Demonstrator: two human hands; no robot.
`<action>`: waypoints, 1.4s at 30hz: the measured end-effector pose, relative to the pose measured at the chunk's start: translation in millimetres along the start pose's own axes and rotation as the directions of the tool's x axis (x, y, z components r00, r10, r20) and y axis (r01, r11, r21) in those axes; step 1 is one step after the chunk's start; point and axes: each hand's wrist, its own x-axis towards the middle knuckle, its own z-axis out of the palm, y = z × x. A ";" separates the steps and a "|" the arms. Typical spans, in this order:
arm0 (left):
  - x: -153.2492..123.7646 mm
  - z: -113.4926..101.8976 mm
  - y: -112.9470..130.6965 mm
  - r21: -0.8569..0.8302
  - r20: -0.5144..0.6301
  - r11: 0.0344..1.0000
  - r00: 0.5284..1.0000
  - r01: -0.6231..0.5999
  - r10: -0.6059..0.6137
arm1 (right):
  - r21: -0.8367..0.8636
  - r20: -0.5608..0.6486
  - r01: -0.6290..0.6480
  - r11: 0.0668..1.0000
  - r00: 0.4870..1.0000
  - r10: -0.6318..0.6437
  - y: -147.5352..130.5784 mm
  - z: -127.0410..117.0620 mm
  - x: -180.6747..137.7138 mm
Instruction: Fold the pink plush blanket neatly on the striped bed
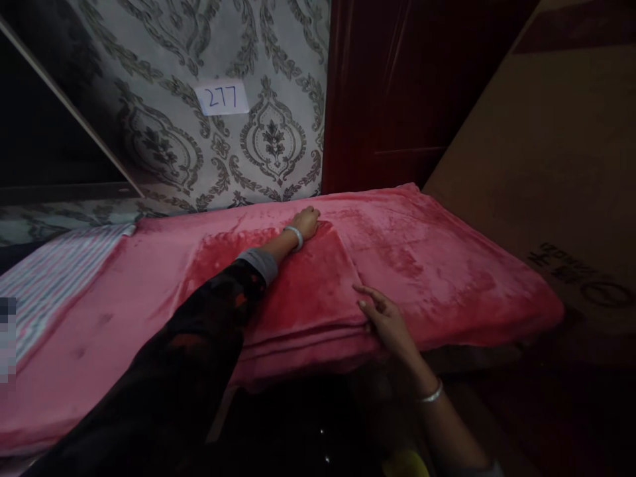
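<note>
A folded red plush blanket (308, 285) lies in a rectangle on a larger pink plush cover (397, 232). My left hand (305, 222) reaches across it to its far right corner, with the fingers bent and closed together at the edge. Just what the left fingertips pinch is partly hidden. At the near right corner of the folded blanket, my right hand (390, 321) touches its side edge, thumb and index finger slightly apart on top. Stacked layers show along the blanket's near side.
Striped cloth (64, 278) lies at the left end of the cover. Behind stand a patterned wall with a paper marked 277 (222, 97), a dark red door panel (382, 93) and, at right, a large cardboard box (556, 146). A dark screen (50, 126) is at upper left.
</note>
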 end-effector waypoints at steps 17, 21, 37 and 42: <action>-326.2 3.0 15.9 0.169 -0.273 0.931 0.892 -0.323 0.359 | -0.179 -0.069 0.369 0.912 0.920 -0.386 -0.2 5.4 -20.4; -314.2 16.9 16.6 0.192 -0.252 0.950 0.923 -0.247 0.291 | -0.345 0.064 0.438 0.830 0.893 -0.445 3.8 4.3 -19.9; -285.9 -4.2 -1.4 0.029 -0.109 0.965 0.959 -0.260 0.262 | -0.355 0.178 0.470 0.808 0.883 -0.435 3.6 -5.1 8.5; -299.3 -15.5 5.8 0.081 -0.159 0.945 0.932 -0.318 0.327 | -0.509 0.114 0.503 0.699 0.844 -0.524 -6.3 -12.6 -8.9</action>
